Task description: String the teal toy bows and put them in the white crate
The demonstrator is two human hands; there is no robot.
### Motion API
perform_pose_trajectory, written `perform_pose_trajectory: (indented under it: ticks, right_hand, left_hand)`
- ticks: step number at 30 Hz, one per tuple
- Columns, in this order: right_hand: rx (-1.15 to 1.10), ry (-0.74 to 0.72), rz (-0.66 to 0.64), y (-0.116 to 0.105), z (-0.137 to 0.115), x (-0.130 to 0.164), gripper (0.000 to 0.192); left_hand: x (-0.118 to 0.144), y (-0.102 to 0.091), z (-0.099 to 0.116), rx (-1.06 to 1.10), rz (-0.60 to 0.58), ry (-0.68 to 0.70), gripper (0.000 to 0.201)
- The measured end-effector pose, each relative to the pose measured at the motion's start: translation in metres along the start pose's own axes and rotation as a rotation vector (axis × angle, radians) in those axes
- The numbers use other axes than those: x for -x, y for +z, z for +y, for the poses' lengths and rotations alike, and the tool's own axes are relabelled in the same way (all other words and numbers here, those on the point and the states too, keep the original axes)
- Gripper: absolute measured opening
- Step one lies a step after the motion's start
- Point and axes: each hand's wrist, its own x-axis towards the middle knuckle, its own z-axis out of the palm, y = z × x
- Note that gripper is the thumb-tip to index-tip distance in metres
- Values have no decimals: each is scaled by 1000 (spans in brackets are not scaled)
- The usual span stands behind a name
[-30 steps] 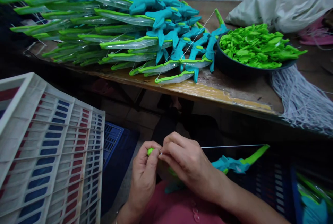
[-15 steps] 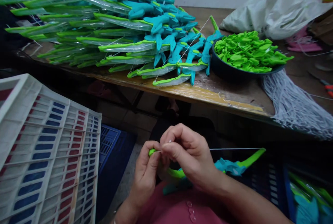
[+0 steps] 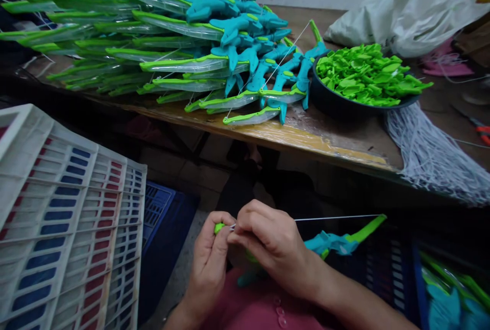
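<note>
A teal and green plastic toy bow (image 3: 331, 243) lies across my lap, partly hidden behind my hands. My left hand (image 3: 209, 258) is closed, pinching the bow's green tip (image 3: 219, 228) between thumb and fingers. Right beside that tip, my right hand (image 3: 277, 248) pinches the white string (image 3: 337, 217). A short bit of string shows between the two hands. From behind my right hand the string runs taut to the bow's far green tip (image 3: 373, 227). My right hand's fingertips and any knot there are hidden.
On the workbench (image 3: 337, 151) lies a big pile of similar toy bows (image 3: 199, 59). Beside it stand a dark bowl (image 3: 337, 108) of green plastic parts, a bundle of white strings (image 3: 436, 159) and a white sack (image 3: 398, 13). Crates flank me: white (image 3: 76, 228) left, blue (image 3: 421, 289) right.
My right hand has turned and its fingers have closed in nearer the tip in my left hand. The bow's far tip has shifted slightly left and up.
</note>
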Motion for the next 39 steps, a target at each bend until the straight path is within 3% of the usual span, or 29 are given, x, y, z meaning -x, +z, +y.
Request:
perform_pose_trajectory:
  ticks: [4,9,12,17,23,29,34,39]
  right_hand:
    - [39,-57,80,6,4,6,15]
    - [213,-243,151,12,9,12,17]
    - [274,-316,75,11,6,12,27]
    - [346,-308,8,11,-2,11,35]
    - [335,-283,12,12,-5,13,35]
    - [379,-397,4,12,-7,12,35]
    - [187,-277,-40,11,-9,11,24]
    - [-229,58,53,9,-4,9,10]
  left_hand:
    - [0,-3,3,75,-78,-22,21]
    - [1,-2,7,195,-123,-52,21]
    - [4,0,9,238,-92,-112,17]
    - [9,5,11,224,-26,-125,15]
    - [8,15,18,286,51,-114,26]
    - [11,21,20,247,165,-163,33]
    - [11,19,17,123,292,-155,36]
    - [14,13,9,98,329,-115,36]
